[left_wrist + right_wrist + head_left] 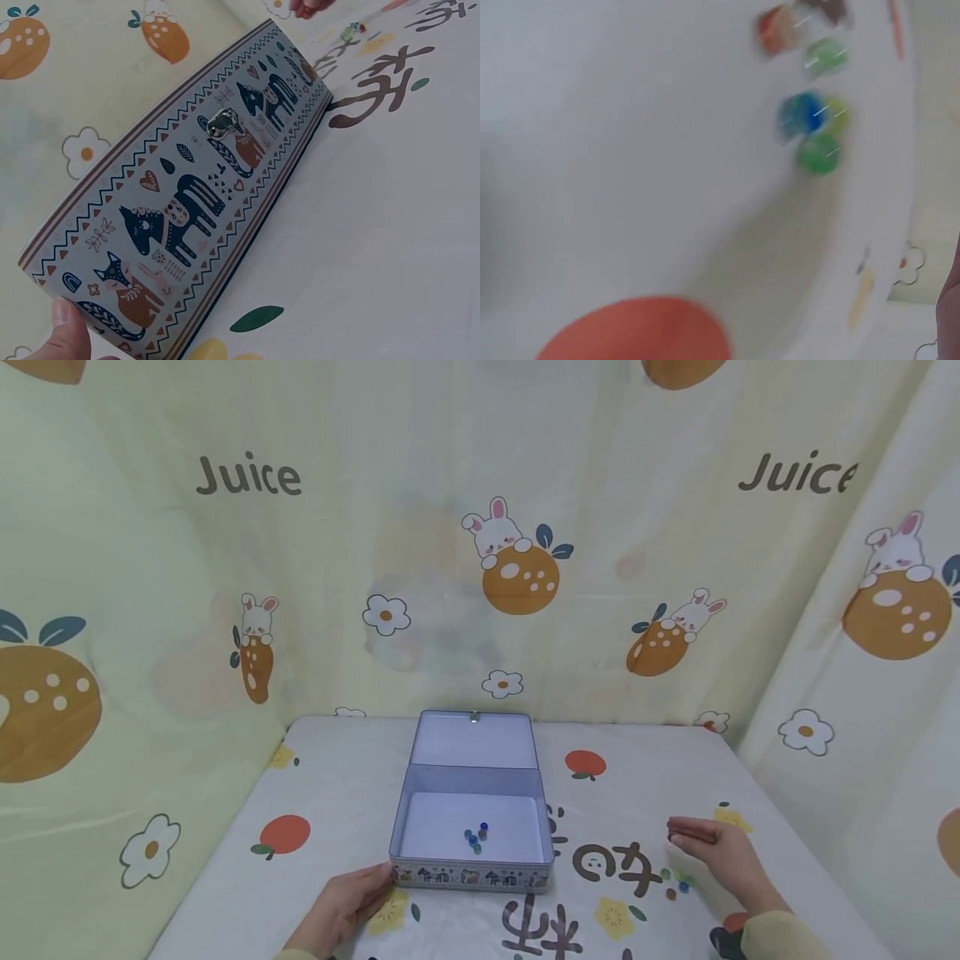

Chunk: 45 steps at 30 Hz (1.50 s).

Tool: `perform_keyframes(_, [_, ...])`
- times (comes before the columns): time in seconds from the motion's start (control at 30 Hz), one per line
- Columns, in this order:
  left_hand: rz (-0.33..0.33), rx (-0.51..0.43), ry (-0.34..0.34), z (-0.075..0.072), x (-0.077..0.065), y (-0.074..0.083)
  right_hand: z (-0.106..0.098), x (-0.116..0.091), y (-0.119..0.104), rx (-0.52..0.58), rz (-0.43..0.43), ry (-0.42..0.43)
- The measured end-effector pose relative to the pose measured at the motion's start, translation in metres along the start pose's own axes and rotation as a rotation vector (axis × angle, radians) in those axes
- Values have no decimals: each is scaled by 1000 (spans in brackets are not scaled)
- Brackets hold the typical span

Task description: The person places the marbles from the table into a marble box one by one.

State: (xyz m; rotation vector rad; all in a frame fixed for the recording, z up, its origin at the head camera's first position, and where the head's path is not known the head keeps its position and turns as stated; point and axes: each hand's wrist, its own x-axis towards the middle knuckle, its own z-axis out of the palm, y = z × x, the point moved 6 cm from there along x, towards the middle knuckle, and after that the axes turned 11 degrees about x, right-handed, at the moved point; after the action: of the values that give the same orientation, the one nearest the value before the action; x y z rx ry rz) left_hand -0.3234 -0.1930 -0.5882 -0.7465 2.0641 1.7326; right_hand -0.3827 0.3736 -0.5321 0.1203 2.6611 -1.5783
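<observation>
A tin box [471, 874] stands on the table with its lid [474, 742] raised at the back. Several marbles [473, 839] lie inside it, blue, grey and green. My left hand [341, 906] rests its fingertips against the box's left front corner; one fingertip [67, 330] touches that edge in the left wrist view. Over the table right of the box is my right hand [723, 860], thumb and fingertips brought together. A small dark marble seems pinched at their tips, mostly hidden. Just below that hand lie loose marbles [683, 887], green, blue and reddish brown, blurred in the right wrist view.
A white cloth [337, 810] printed with fruit, flowers and dark characters covers the table. Behind it and at both sides hang pale yellow curtains [330, 568] with rabbits and oranges. The box's front [180, 202] carries an animal pattern and a metal clasp.
</observation>
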Motion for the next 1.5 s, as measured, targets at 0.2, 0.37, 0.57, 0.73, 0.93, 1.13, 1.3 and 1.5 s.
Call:
perform_keyframes(0.2, [-3, 7, 12, -3, 2, -1, 15, 1, -23, 109, -53, -15])
perform_keyframes(0.37, [-8, -2, 25, -5, 2, -1, 55, 6, -63, 140, -109, -69])
perform_keyframes(0.57, [-2, -11, 13, -5, 1, -2, 118, 14, -114, 193, -200, -144])
perform_keyframes(0.73, [4, -27, -8, -2, -1, -3, 159, 17, -139, 219, -214, -198])
perform_keyframes(0.93, [5, -18, -9, 2, -2, -1, 173, 17, -148, 237, -202, -206])
perform_keyframes(1.13, [5, -21, 2, 1, -2, 1, 176, 20, -149, 235, -192, -209])
perform_keyframes(1.3, [-3, -15, 16, 0, -2, 2, 179, 23, -149, 220, -191, -198])
perform_keyframes(1.5, [-6, -28, 18, -1, -2, 0, 182, 23, -151, 219, -188, -188])
